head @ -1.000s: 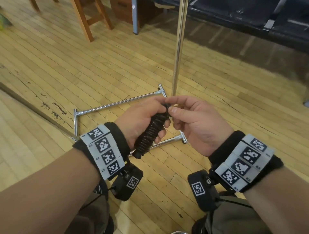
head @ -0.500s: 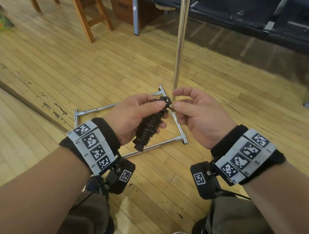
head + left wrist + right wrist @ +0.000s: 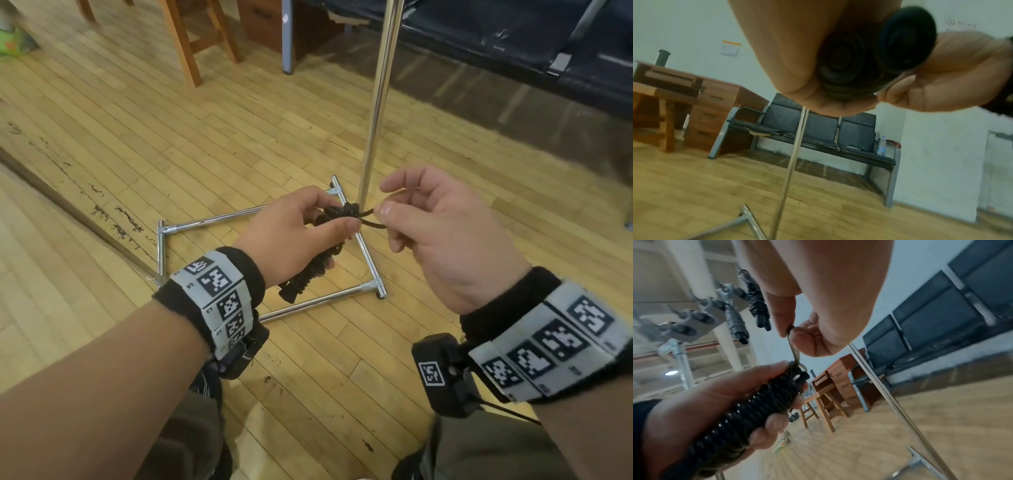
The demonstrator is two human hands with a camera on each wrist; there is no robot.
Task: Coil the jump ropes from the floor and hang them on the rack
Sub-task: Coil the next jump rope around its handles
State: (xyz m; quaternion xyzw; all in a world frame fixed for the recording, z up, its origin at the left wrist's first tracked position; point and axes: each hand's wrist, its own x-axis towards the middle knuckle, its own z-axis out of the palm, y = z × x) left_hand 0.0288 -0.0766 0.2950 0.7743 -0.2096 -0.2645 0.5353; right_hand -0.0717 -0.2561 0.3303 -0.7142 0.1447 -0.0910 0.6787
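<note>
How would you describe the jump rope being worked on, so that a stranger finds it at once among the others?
Start at the chrome rack pole rising from the wooden floor. Just in front of it, the left hand grips a black coiled jump rope, and the right hand pinches its loose end. Two similar coiled bundles hang up on the rack; this is the only one held in hands.

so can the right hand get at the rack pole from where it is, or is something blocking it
Probably yes. The rack pole stands just beyond the right hand with nothing between them. But that hand pinches the loose cord end of the coiled jump rope gripped by the left hand, so it must let go first.
</note>
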